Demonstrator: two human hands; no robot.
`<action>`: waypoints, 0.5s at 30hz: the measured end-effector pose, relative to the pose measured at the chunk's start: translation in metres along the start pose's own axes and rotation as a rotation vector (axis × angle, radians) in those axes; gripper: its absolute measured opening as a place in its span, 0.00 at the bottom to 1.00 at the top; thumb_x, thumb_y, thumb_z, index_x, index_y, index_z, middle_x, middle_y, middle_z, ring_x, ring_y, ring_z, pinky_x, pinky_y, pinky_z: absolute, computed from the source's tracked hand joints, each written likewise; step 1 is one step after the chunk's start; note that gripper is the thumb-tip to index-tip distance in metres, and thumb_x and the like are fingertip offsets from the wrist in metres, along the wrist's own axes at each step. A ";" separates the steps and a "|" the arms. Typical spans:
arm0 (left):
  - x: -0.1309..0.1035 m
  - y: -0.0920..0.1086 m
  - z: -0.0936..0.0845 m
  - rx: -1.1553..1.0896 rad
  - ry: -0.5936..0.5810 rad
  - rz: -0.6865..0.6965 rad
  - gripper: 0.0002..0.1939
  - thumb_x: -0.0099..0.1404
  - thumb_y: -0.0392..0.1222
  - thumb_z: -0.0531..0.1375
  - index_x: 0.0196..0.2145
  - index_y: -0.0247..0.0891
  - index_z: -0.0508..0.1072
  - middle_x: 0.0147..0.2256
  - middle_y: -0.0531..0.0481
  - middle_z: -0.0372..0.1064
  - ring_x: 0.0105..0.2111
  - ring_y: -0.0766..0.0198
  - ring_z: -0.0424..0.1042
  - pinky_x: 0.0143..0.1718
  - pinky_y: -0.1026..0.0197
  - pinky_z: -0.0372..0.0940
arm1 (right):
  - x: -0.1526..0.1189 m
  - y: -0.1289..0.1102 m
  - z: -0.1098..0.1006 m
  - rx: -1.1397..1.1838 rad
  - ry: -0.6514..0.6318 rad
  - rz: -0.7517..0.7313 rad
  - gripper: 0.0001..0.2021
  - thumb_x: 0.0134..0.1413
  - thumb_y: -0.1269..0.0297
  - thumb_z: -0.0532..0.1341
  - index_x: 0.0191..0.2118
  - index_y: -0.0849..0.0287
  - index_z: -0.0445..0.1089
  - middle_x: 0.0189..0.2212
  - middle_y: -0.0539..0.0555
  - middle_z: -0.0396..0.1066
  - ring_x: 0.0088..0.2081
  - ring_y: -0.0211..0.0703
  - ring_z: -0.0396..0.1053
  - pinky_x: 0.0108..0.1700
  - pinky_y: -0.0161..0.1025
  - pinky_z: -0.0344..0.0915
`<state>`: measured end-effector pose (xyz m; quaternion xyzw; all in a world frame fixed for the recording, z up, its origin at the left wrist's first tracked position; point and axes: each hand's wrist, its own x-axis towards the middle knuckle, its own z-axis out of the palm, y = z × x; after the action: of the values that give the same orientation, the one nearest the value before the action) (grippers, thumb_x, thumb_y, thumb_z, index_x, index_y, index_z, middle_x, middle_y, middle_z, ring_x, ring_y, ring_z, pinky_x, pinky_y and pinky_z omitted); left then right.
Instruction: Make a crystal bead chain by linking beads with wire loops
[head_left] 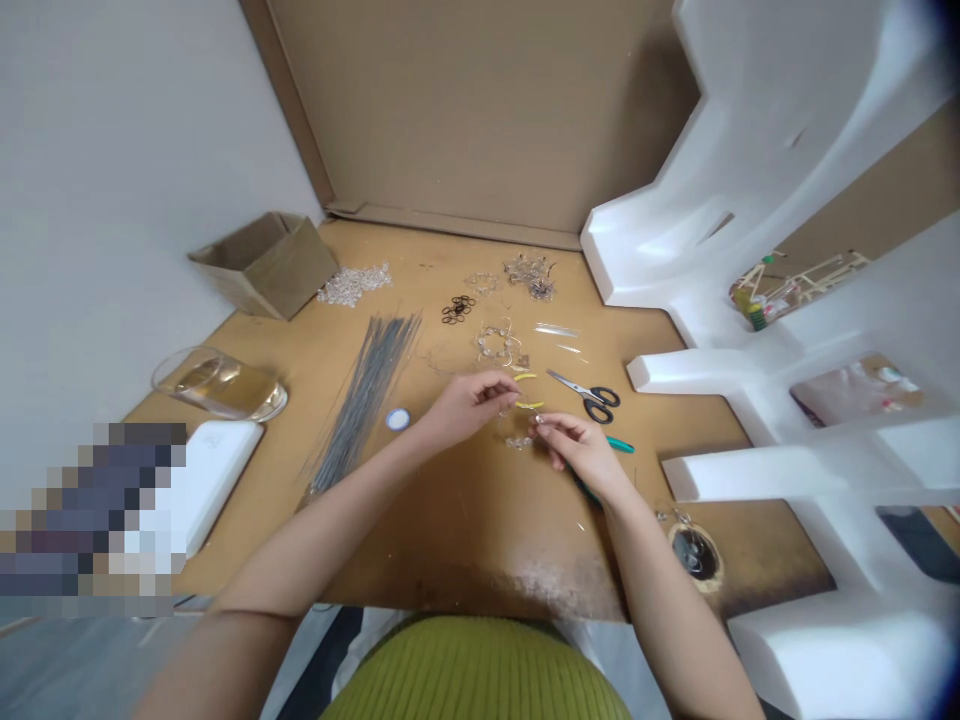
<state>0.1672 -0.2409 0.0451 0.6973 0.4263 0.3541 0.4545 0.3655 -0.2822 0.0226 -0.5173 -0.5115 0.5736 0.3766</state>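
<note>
Over the middle of the table, my left hand (474,408) is closed in a pinch, fingertips pointing right. What it pinches is too fine to make out. Close by on the right, my right hand (576,446) pinches a small strand of clear beads (517,442), which hangs in a curve below the fingertips. Yellow-handled pliers (530,405) lie just behind the hands, partly hidden. Under my right hand a teal-handled tool (620,445) shows in part. A beaded ring (494,342) lies beyond my fingers.
Scissors (586,393) lie to the right. On the left are a bundle of grey wires (365,400), a round white-and-blue disc (397,419), a glass of liquid (225,385) and a cardboard box (262,262). Clear beads (355,284) and black rings (457,309) lie farther back. White foam (720,475) borders the right.
</note>
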 end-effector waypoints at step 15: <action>-0.002 0.005 0.008 0.053 -0.098 0.138 0.11 0.62 0.45 0.56 0.32 0.35 0.72 0.33 0.48 0.67 0.31 0.68 0.64 0.31 0.66 0.58 | 0.001 0.001 0.004 0.147 0.023 0.044 0.17 0.41 0.54 0.65 0.36 0.60 0.73 0.24 0.49 0.72 0.18 0.31 0.64 0.22 0.32 0.62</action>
<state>0.1750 -0.2463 0.0467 0.7533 0.3638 0.3387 0.4306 0.3617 -0.2823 0.0209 -0.5057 -0.4521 0.6120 0.4067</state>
